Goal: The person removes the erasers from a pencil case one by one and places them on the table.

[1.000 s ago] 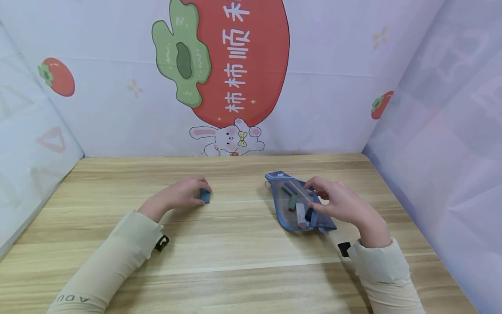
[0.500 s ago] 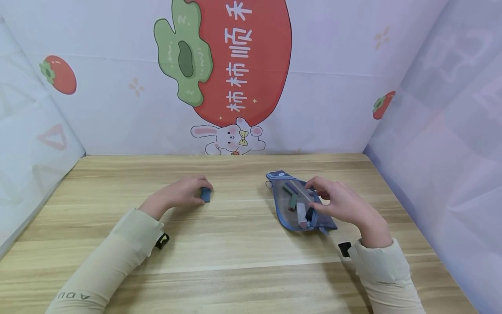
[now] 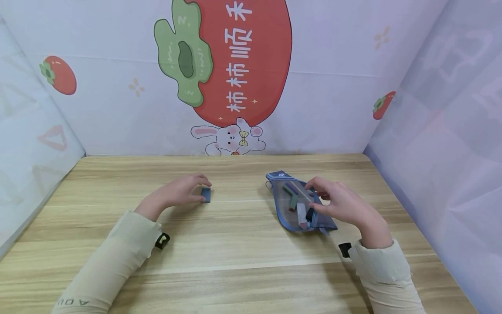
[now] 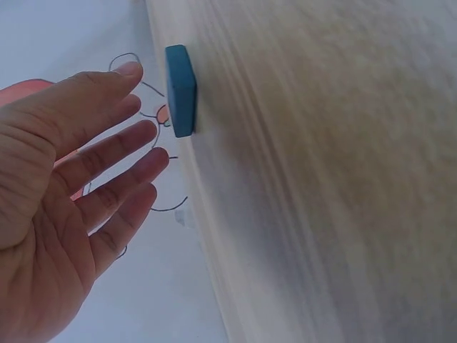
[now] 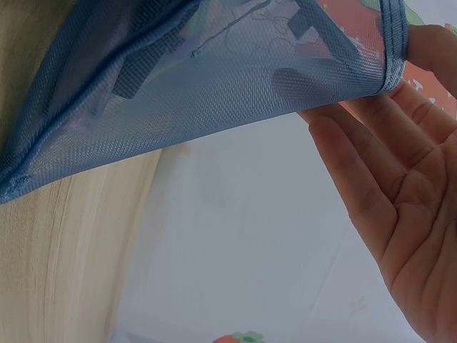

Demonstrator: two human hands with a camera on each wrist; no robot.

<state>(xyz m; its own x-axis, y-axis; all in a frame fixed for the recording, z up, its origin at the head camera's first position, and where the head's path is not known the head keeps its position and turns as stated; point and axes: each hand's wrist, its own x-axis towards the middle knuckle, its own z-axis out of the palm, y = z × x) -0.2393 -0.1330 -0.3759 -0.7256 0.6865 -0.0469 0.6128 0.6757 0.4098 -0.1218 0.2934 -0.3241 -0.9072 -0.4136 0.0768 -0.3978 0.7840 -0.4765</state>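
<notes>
A small teal-blue rectangular block [image 4: 181, 91] stands on the wooden table, just off the fingertips of my left hand [image 4: 78, 164]. That hand has its fingers spread and loosely bent, with nothing between them; a gap to the block shows in the left wrist view. On the right, my right hand [image 3: 343, 203] pinches the edge of a blue mesh zip pouch [image 5: 235, 107] between thumb and fingers. Through the mesh I see green pieces [image 3: 293, 202], a purple stick [image 3: 290, 187], a pale block [image 3: 301, 214] and something dark; their kinds are unclear.
The wooden table [image 3: 219, 248] ends at a printed backdrop [image 3: 325, 109] at the back, with pale sheets [image 3: 451, 144] at both sides. A black strap piece [image 3: 162, 240] shows at the left cuff and another [image 3: 345, 250] at the right cuff.
My left hand has let go of the teal-blue block and drawn slightly back to the left; the block stays on the table. The right hand and the pouch look unmoved.
</notes>
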